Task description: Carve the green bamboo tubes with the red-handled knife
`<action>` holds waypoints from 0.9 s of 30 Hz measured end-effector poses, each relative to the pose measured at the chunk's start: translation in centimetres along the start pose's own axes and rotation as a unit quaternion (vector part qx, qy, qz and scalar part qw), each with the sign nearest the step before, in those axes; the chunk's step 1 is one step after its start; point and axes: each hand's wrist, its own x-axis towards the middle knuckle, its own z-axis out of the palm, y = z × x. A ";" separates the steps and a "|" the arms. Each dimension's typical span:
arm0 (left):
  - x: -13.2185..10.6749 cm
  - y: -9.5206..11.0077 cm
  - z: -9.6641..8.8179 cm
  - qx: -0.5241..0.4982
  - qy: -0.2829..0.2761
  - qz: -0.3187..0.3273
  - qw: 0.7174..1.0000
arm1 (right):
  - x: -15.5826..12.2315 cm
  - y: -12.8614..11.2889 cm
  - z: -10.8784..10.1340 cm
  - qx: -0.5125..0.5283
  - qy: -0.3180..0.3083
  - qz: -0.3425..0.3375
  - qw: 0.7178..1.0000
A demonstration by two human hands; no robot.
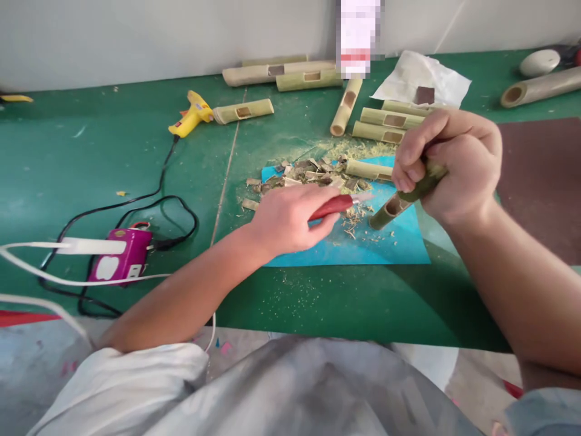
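Observation:
My left hand (285, 219) is closed round a red-handled knife (338, 204) whose short blade points right over a blue mat (399, 242). My right hand (449, 158) grips a green bamboo tube (394, 207), tilted so that its open end faces down-left, close to the knife tip. A pile of bamboo chips (304, 174) and fine shavings lies on the mat behind the knife. Another bamboo piece (367, 169) lies on the mat's far edge.
Several cut bamboo tubes (281, 71) with rectangular holes lie across the green table (113, 157). A yellow glue gun (190, 115) with a black cord, a purple power strip (118, 261), white paper (422, 75) and a brown mat (544, 181) are also there.

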 end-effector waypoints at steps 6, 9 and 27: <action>0.3 -2.7 -3.4 0.033 -0.009 -0.151 0.988 | 0.3 -0.5 -1.9 -0.358 -0.021 -0.206 0.910; -0.4 -4.6 -4.6 0.049 0.014 -0.209 0.977 | 0.4 -1.2 -2.4 -0.464 -0.064 -0.248 0.848; -7.0 -2.3 -2.7 -0.012 -0.019 -0.146 0.989 | -1.4 -4.0 -1.4 -0.346 -0.040 0.100 0.932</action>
